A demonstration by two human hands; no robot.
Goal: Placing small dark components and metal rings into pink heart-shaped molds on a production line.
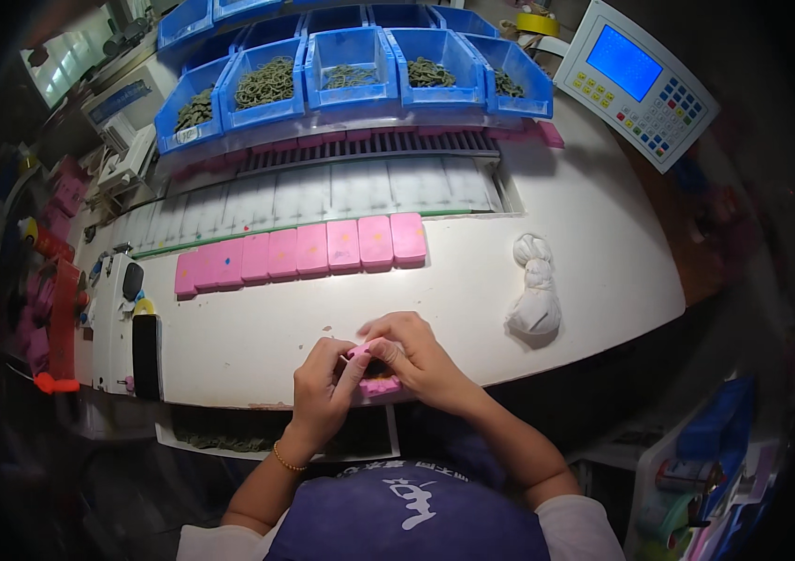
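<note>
Left hand (320, 383) and right hand (423, 363), both curled, jointly grasp a pink piece (379, 386) at the near edge of the white surface (603, 271). Pink blocks (311, 248) form a row farther back; blue bins (354, 95) stand toward the far edge; a white bundle (536, 304) lies toward the right edge.

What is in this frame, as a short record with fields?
Left hand: fingers closed around a small pink block-shaped piece
Right hand: fingers on the same piece
White tabletop: row of pink rectangular blocks beyond the hands
Right side: pinched white cloth-like bundle
Far side: blue plastic bins holding dark green pieces
Far right: white keypad panel with lit blue screen
Unclear: much of the held piece, hidden by fingers
</note>
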